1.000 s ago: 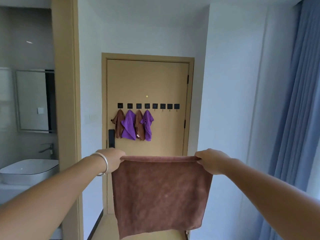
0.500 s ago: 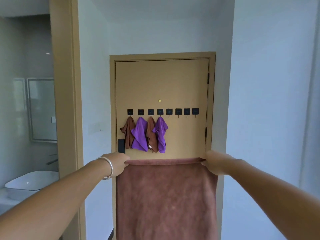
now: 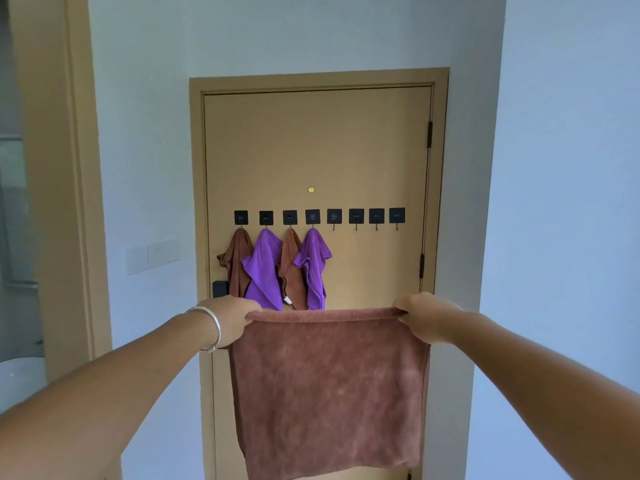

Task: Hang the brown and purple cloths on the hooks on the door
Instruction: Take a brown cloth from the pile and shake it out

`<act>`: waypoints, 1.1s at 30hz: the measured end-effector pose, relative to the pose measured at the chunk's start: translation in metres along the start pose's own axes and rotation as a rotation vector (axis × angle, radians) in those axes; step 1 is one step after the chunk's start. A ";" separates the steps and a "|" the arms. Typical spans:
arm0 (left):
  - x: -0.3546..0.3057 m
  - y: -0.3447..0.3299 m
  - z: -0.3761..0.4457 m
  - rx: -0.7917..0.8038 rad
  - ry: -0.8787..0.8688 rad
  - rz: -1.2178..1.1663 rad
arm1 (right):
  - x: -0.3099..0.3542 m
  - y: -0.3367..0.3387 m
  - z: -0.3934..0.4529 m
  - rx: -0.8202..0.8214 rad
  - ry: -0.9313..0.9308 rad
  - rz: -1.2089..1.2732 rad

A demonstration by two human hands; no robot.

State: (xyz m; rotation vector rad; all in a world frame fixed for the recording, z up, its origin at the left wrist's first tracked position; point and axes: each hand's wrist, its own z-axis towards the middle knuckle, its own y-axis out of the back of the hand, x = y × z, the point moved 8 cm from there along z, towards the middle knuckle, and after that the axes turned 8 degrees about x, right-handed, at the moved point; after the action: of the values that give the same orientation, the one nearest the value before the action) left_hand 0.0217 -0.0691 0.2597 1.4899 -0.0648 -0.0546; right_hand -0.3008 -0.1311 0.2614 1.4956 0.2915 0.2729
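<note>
Brown cloth (image 3: 329,393): lower centre, top edge stretched level between left hand (image 3: 230,318) and right hand (image 3: 427,317), both clenched on its corners. Free hooks (image 3: 365,217): above, right hand nearer.

Both hands, left hand (image 3: 231,318) and right hand (image 3: 426,315), pinch the top corners of a brown cloth (image 3: 329,389) before the door (image 3: 318,150). Four cloths fill the left hooks (image 3: 356,216) of eight.
</note>
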 end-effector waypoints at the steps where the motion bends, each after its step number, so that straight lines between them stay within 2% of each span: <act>1: 0.005 -0.002 0.018 -0.009 -0.013 -0.019 | -0.002 -0.001 0.015 0.006 -0.009 -0.007; 11: 0.059 -0.004 0.199 -0.015 -0.091 -0.015 | -0.018 0.015 0.176 -0.022 -0.082 -0.017; 16: 0.076 -0.004 0.267 -0.066 -0.044 0.009 | -0.025 0.013 0.234 -0.070 -0.062 0.054; 25: 0.068 0.001 0.371 -0.143 -0.019 0.047 | -0.052 0.009 0.347 -0.121 -0.106 0.050; 33: 0.061 0.009 0.474 -0.195 0.001 0.037 | -0.093 0.025 0.459 -0.219 0.012 0.102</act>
State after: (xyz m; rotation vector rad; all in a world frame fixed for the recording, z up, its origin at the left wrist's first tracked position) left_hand 0.0458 -0.5441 0.3066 1.2935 -0.0835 -0.0293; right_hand -0.2250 -0.5907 0.3125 1.2941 0.1885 0.3840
